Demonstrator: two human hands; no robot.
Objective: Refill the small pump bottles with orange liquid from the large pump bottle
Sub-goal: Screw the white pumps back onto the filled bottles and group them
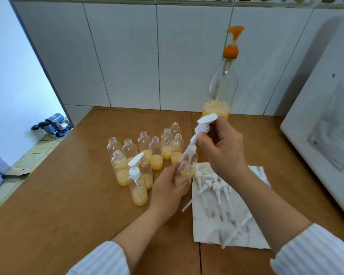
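Observation:
My left hand (pixel 168 192) grips a small clear bottle (pixel 184 171) with orange liquid in its lower part, tilted slightly. My right hand (pixel 220 145) pinches a white pump head (pixel 204 124) above it, and the pump's tube slants down toward the bottle's open neck. One small bottle (pixel 137 187) in front has a white pump fitted. Several open small bottles (pixel 156 153) with orange liquid at the bottom stand grouped behind. The large bottle (pixel 221 90) with an orange pump stands at the back, orange liquid low inside it.
A white paper towel (pixel 226 225) on the wooden table (pixel 68 205) holds several loose white pumps (pixel 216 189). A white appliance (pixel 322 139) sits at the right edge. Tiled wall runs behind. A blue water pump (pixel 53 126) lies on the floor at left.

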